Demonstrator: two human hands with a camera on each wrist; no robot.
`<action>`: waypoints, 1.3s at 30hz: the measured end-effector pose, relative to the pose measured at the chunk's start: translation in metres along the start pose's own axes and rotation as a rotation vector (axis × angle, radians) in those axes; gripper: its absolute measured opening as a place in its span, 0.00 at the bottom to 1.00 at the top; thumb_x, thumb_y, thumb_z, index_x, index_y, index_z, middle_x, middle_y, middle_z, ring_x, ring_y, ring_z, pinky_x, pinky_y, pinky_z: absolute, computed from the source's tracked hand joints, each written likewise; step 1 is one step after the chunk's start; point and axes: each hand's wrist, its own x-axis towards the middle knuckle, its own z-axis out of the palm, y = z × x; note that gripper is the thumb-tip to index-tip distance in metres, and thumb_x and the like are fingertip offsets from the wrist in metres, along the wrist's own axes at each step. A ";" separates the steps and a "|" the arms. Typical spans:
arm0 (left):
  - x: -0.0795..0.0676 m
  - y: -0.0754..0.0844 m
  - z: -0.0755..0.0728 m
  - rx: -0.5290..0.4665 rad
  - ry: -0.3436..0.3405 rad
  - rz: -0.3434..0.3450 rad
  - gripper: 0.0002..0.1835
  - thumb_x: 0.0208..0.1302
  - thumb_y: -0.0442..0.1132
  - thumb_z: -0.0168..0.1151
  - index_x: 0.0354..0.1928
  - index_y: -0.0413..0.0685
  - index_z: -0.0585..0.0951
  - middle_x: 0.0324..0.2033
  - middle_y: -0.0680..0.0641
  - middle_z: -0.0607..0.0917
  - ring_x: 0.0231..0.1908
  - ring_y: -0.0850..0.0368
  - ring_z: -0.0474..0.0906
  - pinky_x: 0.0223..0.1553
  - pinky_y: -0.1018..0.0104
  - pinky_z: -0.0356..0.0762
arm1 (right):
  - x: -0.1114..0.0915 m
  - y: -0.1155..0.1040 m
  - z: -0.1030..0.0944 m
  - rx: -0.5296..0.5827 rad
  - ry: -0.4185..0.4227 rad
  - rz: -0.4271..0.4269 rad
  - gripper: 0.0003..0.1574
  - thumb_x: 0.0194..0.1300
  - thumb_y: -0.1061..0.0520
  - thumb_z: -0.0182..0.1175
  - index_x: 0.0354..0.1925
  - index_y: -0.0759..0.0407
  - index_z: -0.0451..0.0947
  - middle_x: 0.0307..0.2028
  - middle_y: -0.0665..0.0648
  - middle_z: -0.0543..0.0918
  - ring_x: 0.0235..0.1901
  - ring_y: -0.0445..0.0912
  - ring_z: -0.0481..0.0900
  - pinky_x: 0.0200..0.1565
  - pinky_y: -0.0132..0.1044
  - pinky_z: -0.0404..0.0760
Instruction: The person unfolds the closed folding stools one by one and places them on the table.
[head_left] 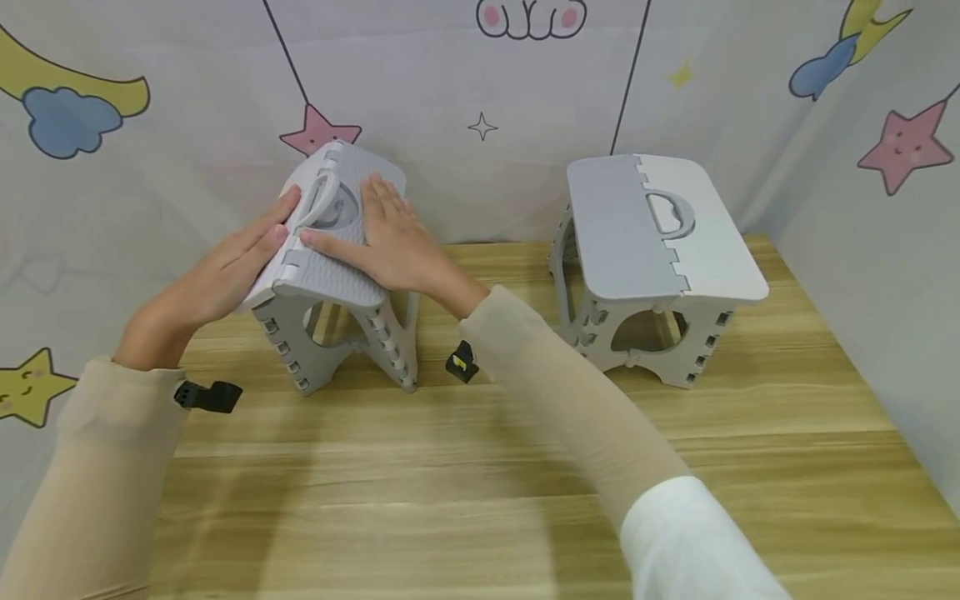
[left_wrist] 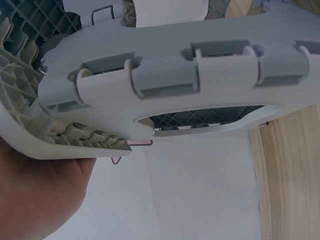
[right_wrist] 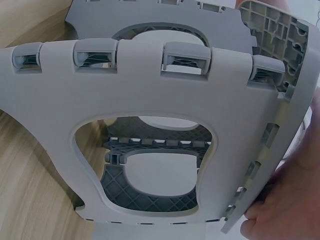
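Observation:
On the left of the head view stands a grey and white folding step stool, its two top panels tilted to form a ridge along the middle. My left hand lies on the white panel with its fingers extended. The right hand lies flat on the grey panel, thumb reaching toward the ridge. Between them the carry handle sticks up. The left wrist view shows the hinged side of the stool from below. In the right wrist view the stool's leg panel fills most of the picture.
A second folding step stool stands at the right with its top flat. Both stools are on a wood-grain table. Behind and at the sides hangs a white cloth printed with stars, moons and clouds.

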 end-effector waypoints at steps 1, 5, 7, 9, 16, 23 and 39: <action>0.000 0.000 0.000 0.007 0.002 -0.006 0.28 0.82 0.46 0.31 0.79 0.67 0.44 0.78 0.56 0.40 0.73 0.46 0.46 0.69 0.44 0.48 | 0.000 0.000 0.000 -0.005 -0.005 0.000 0.70 0.63 0.15 0.36 0.77 0.58 0.22 0.77 0.54 0.25 0.74 0.40 0.21 0.71 0.34 0.25; -0.002 0.001 -0.001 0.035 0.009 -0.038 0.28 0.82 0.46 0.31 0.79 0.68 0.45 0.78 0.55 0.42 0.71 0.40 0.49 0.65 0.33 0.51 | -0.001 -0.001 -0.002 -0.029 -0.019 0.004 0.71 0.61 0.13 0.34 0.77 0.58 0.22 0.77 0.54 0.25 0.74 0.40 0.21 0.71 0.35 0.25; -0.002 0.002 -0.001 0.037 0.007 -0.053 0.28 0.82 0.47 0.32 0.79 0.69 0.45 0.78 0.55 0.42 0.72 0.39 0.47 0.64 0.28 0.49 | -0.002 -0.001 -0.003 -0.041 -0.025 0.010 0.71 0.61 0.13 0.34 0.77 0.57 0.21 0.77 0.54 0.25 0.74 0.40 0.21 0.72 0.36 0.26; -0.001 0.003 -0.001 0.042 0.005 -0.064 0.28 0.82 0.47 0.32 0.79 0.70 0.46 0.78 0.55 0.42 0.73 0.40 0.45 0.65 0.28 0.46 | -0.002 -0.001 -0.004 -0.045 -0.028 0.015 0.71 0.62 0.13 0.34 0.77 0.57 0.22 0.77 0.54 0.25 0.74 0.41 0.22 0.72 0.35 0.26; -0.001 0.003 -0.002 0.062 0.003 -0.071 0.29 0.82 0.47 0.33 0.79 0.68 0.46 0.78 0.52 0.41 0.75 0.43 0.39 0.68 0.29 0.41 | -0.003 -0.001 -0.005 -0.052 -0.041 0.013 0.71 0.62 0.14 0.35 0.77 0.58 0.22 0.77 0.56 0.25 0.75 0.44 0.23 0.71 0.32 0.29; -0.001 0.002 -0.002 0.083 0.005 -0.075 0.29 0.82 0.46 0.35 0.80 0.66 0.46 0.78 0.53 0.41 0.76 0.52 0.35 0.71 0.37 0.35 | -0.004 -0.002 -0.006 -0.095 -0.043 0.013 0.71 0.62 0.14 0.34 0.77 0.60 0.24 0.77 0.57 0.26 0.75 0.45 0.23 0.73 0.35 0.31; 0.000 0.002 -0.002 0.177 -0.001 -0.053 0.30 0.81 0.46 0.38 0.80 0.59 0.47 0.78 0.55 0.44 0.76 0.54 0.33 0.73 0.43 0.31 | -0.004 -0.001 -0.005 -0.156 -0.039 0.040 0.73 0.61 0.13 0.34 0.78 0.61 0.27 0.78 0.59 0.29 0.76 0.47 0.27 0.73 0.35 0.33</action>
